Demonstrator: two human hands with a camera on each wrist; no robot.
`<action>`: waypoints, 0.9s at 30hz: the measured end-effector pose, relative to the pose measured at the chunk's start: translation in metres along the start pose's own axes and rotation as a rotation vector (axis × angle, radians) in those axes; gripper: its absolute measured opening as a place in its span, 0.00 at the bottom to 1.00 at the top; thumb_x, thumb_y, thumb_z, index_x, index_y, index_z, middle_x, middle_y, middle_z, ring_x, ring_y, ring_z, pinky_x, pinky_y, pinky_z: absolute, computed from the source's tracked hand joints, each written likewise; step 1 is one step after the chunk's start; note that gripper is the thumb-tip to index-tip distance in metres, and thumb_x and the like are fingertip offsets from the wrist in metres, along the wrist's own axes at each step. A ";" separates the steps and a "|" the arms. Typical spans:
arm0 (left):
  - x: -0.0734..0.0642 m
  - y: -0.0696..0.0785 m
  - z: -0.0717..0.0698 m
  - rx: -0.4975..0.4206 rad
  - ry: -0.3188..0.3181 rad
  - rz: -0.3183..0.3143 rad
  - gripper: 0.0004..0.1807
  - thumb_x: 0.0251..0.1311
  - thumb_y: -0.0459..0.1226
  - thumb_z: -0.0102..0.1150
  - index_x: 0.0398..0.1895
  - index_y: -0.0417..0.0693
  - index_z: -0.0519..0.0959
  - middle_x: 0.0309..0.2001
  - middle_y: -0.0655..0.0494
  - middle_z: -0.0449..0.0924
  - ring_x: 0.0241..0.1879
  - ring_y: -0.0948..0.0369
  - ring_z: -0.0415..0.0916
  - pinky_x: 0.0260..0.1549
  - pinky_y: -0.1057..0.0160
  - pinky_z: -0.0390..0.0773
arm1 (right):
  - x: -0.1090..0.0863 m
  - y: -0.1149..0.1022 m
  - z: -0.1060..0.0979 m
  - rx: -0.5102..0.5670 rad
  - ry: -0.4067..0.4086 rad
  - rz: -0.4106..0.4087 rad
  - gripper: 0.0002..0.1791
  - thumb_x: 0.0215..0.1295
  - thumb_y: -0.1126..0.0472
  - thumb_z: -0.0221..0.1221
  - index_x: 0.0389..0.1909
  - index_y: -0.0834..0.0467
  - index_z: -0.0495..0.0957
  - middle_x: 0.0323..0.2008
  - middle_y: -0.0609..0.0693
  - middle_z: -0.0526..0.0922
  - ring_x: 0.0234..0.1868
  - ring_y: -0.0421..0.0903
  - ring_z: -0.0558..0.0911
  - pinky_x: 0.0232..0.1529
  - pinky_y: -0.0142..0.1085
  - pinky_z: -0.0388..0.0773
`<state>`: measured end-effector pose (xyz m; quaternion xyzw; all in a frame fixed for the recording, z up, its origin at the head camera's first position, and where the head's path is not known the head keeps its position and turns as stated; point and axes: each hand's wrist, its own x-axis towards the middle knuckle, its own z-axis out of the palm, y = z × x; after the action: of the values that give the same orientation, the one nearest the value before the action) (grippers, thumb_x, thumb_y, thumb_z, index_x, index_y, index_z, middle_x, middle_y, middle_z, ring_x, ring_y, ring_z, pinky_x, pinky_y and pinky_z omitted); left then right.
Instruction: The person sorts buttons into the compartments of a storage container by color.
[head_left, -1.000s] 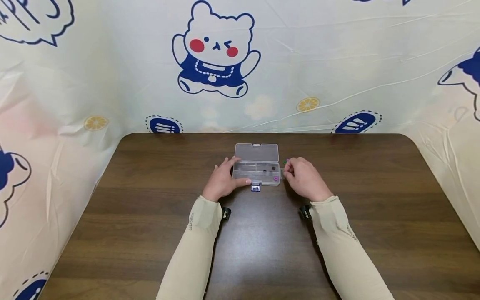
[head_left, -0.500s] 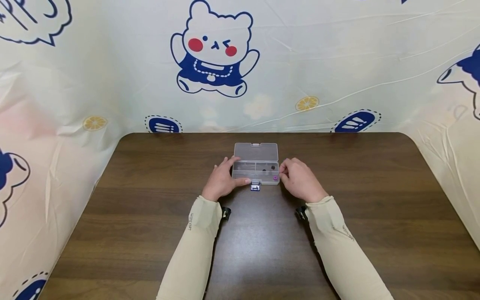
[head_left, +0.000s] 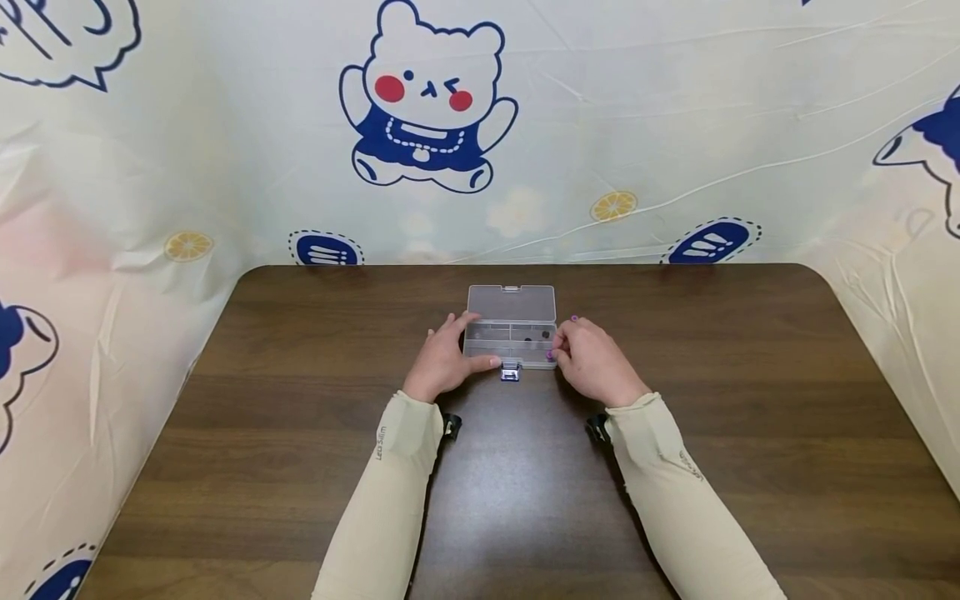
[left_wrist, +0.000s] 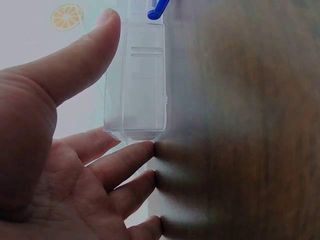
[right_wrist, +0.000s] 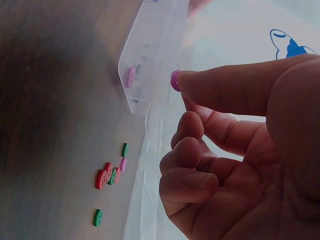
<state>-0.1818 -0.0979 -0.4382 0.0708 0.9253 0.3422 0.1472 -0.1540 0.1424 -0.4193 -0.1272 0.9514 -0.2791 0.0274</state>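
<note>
A clear plastic compartment box (head_left: 495, 352) lies on the table, its lid (head_left: 512, 305) tipped back. My left hand (head_left: 441, 367) spans the box's left end, thumb along the front and fingers at the end and back; in the left wrist view the fingers are spread, with fingertips on the table. My right hand (head_left: 600, 360) is over the box's right front corner. Between thumb and index finger it pinches a purple button (right_wrist: 175, 80). Another pinkish-purple button (right_wrist: 129, 77) shows through the box wall. Small dark pieces (head_left: 545, 334) lie in a right-hand back compartment.
Several loose buttons, among them a red button (right_wrist: 101, 179) and a green button (right_wrist: 97, 217), lie on the table right of the box, mostly hidden by my right hand in the head view. A blue-edged clasp (head_left: 510, 372) hangs at the box's front. A printed curtain (head_left: 675, 125) stands behind.
My right hand has moved left from beside the box to over its right front corner, with the purple button now visible at its fingertips. The left hand has stayed on the box.
</note>
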 end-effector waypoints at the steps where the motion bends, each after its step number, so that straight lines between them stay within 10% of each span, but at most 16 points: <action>1: 0.000 0.000 0.000 0.001 0.002 0.002 0.44 0.57 0.51 0.72 0.76 0.55 0.64 0.78 0.48 0.54 0.78 0.47 0.44 0.75 0.43 0.42 | 0.000 0.000 0.000 -0.001 0.002 -0.004 0.04 0.67 0.67 0.60 0.31 0.59 0.78 0.32 0.51 0.77 0.36 0.48 0.75 0.39 0.43 0.76; 10: 0.001 -0.001 0.000 0.003 0.013 0.014 0.44 0.57 0.51 0.73 0.75 0.54 0.65 0.77 0.47 0.56 0.78 0.48 0.45 0.76 0.44 0.42 | 0.002 0.000 0.005 -0.032 0.007 -0.042 0.05 0.65 0.69 0.59 0.30 0.59 0.78 0.27 0.49 0.79 0.45 0.53 0.79 0.52 0.46 0.77; 27: 0.000 0.000 -0.001 -0.003 0.014 0.015 0.44 0.56 0.51 0.73 0.74 0.54 0.65 0.77 0.48 0.56 0.78 0.48 0.45 0.76 0.44 0.42 | 0.001 -0.004 0.005 -0.056 -0.042 -0.036 0.06 0.68 0.70 0.55 0.31 0.60 0.76 0.28 0.50 0.76 0.33 0.50 0.76 0.40 0.43 0.77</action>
<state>-0.1821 -0.0984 -0.4379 0.0749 0.9253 0.3452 0.1383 -0.1536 0.1363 -0.4219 -0.1511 0.9556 -0.2501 0.0389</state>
